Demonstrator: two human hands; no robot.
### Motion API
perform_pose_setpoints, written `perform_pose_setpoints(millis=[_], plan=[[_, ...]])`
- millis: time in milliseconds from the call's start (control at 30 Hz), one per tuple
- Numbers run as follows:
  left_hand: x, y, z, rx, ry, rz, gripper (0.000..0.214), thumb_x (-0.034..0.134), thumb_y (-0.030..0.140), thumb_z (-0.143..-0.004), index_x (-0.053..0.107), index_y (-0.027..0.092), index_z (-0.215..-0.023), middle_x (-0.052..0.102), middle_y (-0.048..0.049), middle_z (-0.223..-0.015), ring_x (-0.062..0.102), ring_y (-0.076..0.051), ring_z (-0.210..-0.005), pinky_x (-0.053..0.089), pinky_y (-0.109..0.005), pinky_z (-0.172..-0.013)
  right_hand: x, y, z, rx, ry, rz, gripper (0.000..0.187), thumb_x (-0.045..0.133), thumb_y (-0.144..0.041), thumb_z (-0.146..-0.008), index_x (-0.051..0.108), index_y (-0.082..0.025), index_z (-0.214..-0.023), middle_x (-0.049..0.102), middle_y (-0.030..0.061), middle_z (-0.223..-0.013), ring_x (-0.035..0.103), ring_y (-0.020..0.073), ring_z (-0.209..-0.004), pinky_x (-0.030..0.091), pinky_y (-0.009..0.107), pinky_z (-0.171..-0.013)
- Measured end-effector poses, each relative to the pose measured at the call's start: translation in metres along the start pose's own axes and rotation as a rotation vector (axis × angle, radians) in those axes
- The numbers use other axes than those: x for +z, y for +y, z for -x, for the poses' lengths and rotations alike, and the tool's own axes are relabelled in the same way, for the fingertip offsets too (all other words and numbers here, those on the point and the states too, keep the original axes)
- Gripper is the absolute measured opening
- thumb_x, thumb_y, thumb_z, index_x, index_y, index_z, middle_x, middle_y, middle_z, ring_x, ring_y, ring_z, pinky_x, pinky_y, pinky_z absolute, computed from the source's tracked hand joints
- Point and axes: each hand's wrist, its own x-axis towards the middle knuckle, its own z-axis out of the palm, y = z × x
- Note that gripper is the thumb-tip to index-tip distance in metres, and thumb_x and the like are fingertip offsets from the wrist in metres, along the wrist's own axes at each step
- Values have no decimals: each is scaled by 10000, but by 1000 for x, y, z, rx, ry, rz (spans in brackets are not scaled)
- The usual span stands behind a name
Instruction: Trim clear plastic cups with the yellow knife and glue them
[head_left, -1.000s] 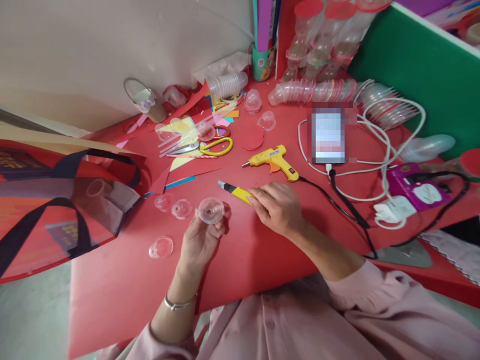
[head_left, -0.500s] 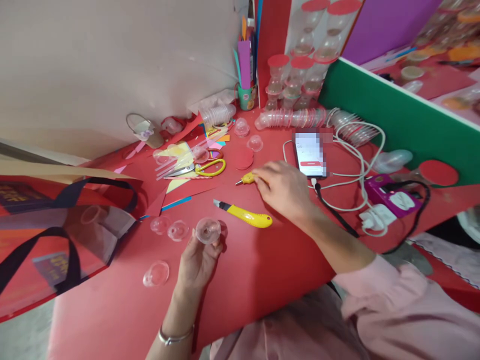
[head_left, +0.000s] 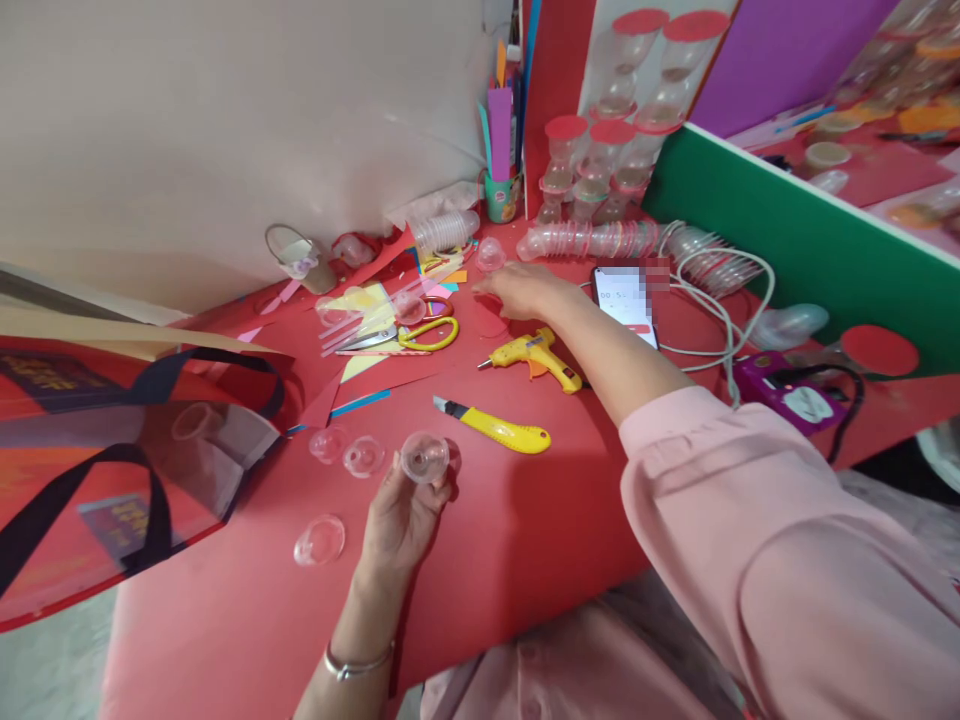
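Note:
My left hand (head_left: pixel 405 510) is closed around a small clear plastic dome cup (head_left: pixel 425 457), held up with its round opening toward me. My right hand (head_left: pixel 521 290) reaches to the back of the table, palm down, fingers stretched over a red paper disc (head_left: pixel 491 318). What lies beneath its fingers is partly hidden. A clear dome cup (head_left: pixel 491 254) stands just beyond those fingers. Under my right forearm lies a yellow glue gun (head_left: pixel 532 355). In front of it is a yellow box cutter (head_left: pixel 499 430) with its blade out. More clear domes (head_left: pixel 364 457) rest left of my left hand.
Yellow-handled scissors (head_left: pixel 427 335) lie among paper scraps and straws. Stacked clear cups (head_left: pixel 592 240) lie along the back, beside a pen cup (head_left: pixel 501 198). A phone (head_left: pixel 619 300), a white cable and a purple power box (head_left: pixel 787 390) sit right. A red bag (head_left: pixel 127 480) stands left.
My right hand has left the glue gun and moved up and away to the red disc, so the whole gun now shows. My left hand still holds the dome cup.

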Motion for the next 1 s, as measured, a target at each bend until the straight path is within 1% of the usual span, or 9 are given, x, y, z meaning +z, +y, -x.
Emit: perform_pose_setpoints(millis=[100,200,267,367,500,567,667,867,1000], plan=[[1,0,-1,-16,13,-2,330,828,371,-893,759,125,-1100,720,-108,-975,625,-137,-711,567,-239,-620,-3,3,-6,2,38,37,592,804,-156,-866,676,-251,-1436,662,140,-1469,624,347,-1320,503,469,-1054],[0,0,0,-7,35,-2,322,822,395,-893,759,134,-1071,711,-109,-967,615,-144,-711,552,-249,-610,-12,3,5,15,116,23,373,787,-241,-920,753,-165,-1283,703,159,-1371,620,353,-1302,486,484,-1063],[-1,1,2,18,49,3,308,824,403,-885,756,143,-1037,693,-95,-919,613,-155,-712,547,-260,-607,-21,-4,29,35,178,-34,249,686,-305,-1007,781,-134,-1160,747,156,-1236,644,336,-1240,476,477,-1045],[-1,7,8,79,47,22,320,852,413,-837,746,149,-982,648,-70,-850,599,-163,-706,540,-275,-606,-25,-29,85,-38,234,-228,314,560,-400,-1078,768,-189,-1181,775,99,-1148,689,274,-1124,482,390,-973],[3,16,17,120,-4,77,364,826,451,-838,732,146,-1013,605,-51,-873,489,-102,-634,437,-217,-526,13,-81,156,-125,66,-480,239,608,-388,-1048,766,-264,-1177,815,35,-1041,734,211,-961,472,292,-819],[6,16,20,138,-44,61,389,790,493,-862,730,162,-1059,600,-49,-896,438,-91,-617,402,-216,-514,45,-107,175,-52,-9,-554,231,604,-289,-1030,753,-248,-1203,822,46,-1026,740,202,-919,465,279,-780],[9,8,22,119,-109,4,400,786,534,-855,741,189,-1050,614,-56,-895,451,-112,-638,427,-251,-548,81,-141,186,-58,50,-703,277,499,-168,-1031,735,-215,-1168,815,59,-1052,740,189,-948,481,274,-818],[10,-4,20,48,-218,-87,443,824,556,-807,781,179,-1035,659,-80,-843,500,-132,-579,362,-245,-447,84,-178,205,-45,71,-1073,295,515,-105,-954,748,-244,-1069,811,0,-862,741,160,-757,513,249,-714],[8,9,14,202,-28,-7,304,790,430,-846,753,153,-968,686,-87,-890,616,-167,-732,488,-254,-568,87,-170,217,60,152,-1180,351,518,-242,-998,732,-240,-1276,805,-2,-810,759,166,-723,549,259,-697]])
